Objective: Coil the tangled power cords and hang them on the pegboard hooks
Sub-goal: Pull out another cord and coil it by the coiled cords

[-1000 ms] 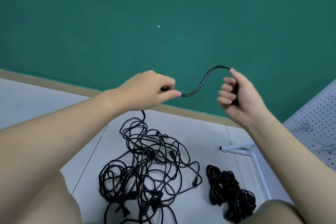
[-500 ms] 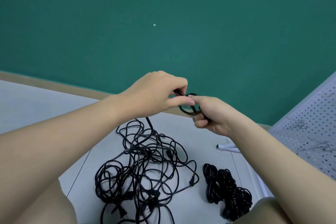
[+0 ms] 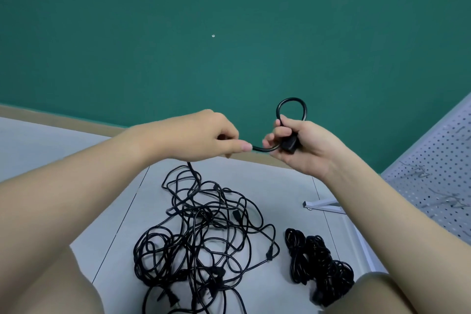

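Early stage: I've got one small loop (image 3: 291, 109) standing upright above my right hand (image 3: 303, 146), fingers clamped on plug end + loop base. Left hand (image 3: 201, 136) pinches the cord (image 3: 262, 148), running roughly horiz. between hands, then dropping to the tangle (image 3: 204, 234) on floor. One bundle (image 3: 318, 262) looks coiled already. Pegboard (image 3: 438, 173) at right, nothing hung yet AFAICT.

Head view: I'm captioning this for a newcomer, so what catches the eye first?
Two bare hands at centre: the right hand grips a small loop of black power cord, the left hand pinches its run. Below, a tangled heap of black cords sprawls on the grey floor, a coiled black bundle at its right.
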Demonstrator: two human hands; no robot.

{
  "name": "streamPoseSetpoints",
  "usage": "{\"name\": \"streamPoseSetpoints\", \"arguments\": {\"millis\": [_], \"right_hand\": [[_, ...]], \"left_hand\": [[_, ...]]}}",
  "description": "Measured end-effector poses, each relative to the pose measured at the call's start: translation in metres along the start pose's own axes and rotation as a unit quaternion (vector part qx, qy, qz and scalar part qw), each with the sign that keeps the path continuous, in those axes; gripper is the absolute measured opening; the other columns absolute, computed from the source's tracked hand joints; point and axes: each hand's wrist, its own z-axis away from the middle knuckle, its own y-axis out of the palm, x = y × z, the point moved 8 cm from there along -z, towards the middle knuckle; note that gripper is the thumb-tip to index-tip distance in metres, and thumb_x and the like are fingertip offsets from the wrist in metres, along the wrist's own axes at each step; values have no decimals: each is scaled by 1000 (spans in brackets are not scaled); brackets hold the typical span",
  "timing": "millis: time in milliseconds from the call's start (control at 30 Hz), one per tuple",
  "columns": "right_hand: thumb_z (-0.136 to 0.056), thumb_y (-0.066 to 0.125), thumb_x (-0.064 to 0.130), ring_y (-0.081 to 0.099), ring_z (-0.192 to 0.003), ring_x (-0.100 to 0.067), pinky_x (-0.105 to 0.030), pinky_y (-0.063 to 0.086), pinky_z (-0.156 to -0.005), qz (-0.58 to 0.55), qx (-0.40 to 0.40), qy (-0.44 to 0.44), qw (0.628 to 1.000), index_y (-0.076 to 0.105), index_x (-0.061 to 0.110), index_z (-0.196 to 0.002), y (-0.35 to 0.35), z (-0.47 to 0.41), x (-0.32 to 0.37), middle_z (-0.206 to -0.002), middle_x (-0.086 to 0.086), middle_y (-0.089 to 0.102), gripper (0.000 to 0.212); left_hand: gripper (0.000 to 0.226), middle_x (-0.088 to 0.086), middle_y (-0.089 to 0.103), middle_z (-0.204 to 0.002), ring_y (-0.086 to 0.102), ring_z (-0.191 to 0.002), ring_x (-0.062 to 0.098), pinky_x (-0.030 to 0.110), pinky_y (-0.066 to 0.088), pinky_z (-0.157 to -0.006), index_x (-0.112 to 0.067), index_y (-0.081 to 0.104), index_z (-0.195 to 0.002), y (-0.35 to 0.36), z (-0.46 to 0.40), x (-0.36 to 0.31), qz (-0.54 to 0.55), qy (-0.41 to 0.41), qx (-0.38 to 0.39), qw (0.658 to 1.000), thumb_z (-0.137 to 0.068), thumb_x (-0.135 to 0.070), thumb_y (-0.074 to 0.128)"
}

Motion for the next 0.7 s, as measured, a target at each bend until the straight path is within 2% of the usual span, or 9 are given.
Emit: {"name": "streamPoseSetpoints", "arguments": {"millis": [100, 200, 267, 333, 433, 500, 600, 667, 700], "right_hand": [[-108, 49, 13, 43, -45, -12, -35, 62, -61, -114, 29, -14, 993, 49, 9, -85, -1, 1, 13, -60, 2, 37, 24], [-107, 50, 13, 29, -44, -9, -25, 48, -48, -120, 63, -22, 991, 44, 14, -81, -1, 1, 20, -63, 5, 29, 26], [-103, 58, 21, 26, -45, -9, -23, 42, -48, -40, 58, -37, 997, 44, 15, -81, 0, 2, 20, -64, 5, 27, 27], [-91, 72, 37, 27, -49, -10, -23, 38, -50, 74, 28, -57, 995, 51, 14, -90, 4, 7, 17, -65, 6, 27, 32], [-68, 85, 56, 28, -53, -13, -25, 32, -52, 199, 6, -71, 977, 57, 12, -109, 18, 16, 11, -65, 5, 33, 67], [-64, 89, 64, 29, -55, -13, -26, 29, -54, 267, 39, -70, 960, 56, 18, -111, 33, 23, 3, -68, 5, 35, 74], [-60, 80, 66, 33, -61, -13, -28, 32, -59, 394, 120, -68, 909, 55, 23, -98, 52, 31, -16, -74, 5, 37, 63], [-75, 80, 49, 38, -63, -12, -26, 37, -60, 444, 164, -60, 879, 59, 20, -94, 60, 35, -29, -75, 6, 40, 40], [-85, 76, 34, 40, -62, -11, -25, 40, -59, 444, 176, -51, 877, 64, 14, -103, 61, 36, -34, -77, 4, 43, 30]], "left_hand": [[51, -10, 47, -53, 51, -51, 10, 25, 37, -53, -22, 70, -76, -14, 4, 27, 15, -55, 10, 998, -95, -66, 52], [50, -5, 45, -57, 64, -59, 17, 27, 37, -55, -22, 69, -73, -28, 9, 48, 24, -87, -10, 996, -94, -65, 55], [48, -4, 39, -54, 46, -49, 19, 26, 31, -51, -22, 69, -71, -33, 10, 48, 41, -87, -23, 995, -92, -63, 59], [44, -2, 34, -55, 29, -51, 17, 27, 25, -51, -22, 69, -69, -41, 12, 39, 70, -64, -48, 994, -91, -59, 64], [34, 10, 45, -63, 34, -61, 19, 32, 31, -62, -23, 72, -71, -54, 14, 15, 120, -5, -107, 987, -89, -52, 72], [30, 14, 53, -68, 38, -63, 17, 33, 33, -64, -21, 73, -74, -59, 16, 0, 152, 29, -151, 976, -89, -46, 75], [24, 14, 59, -70, 40, -62, 13, 32, 34, -61, -17, 75, -78, -56, 15, -17, 180, 67, -184, 964, -91, -37, 77], [24, 14, 62, -72, 42, -61, 12, 30, 35, -60, -17, 75, -78, -52, 13, -18, 187, 61, -202, 960, -89, -38, 78], [26, 15, 62, -71, 42, -61, 12, 30, 36, -60, -17, 74, -78, -51, 11, -15, 182, 51, -213, 959, -88, -40, 78]]}}
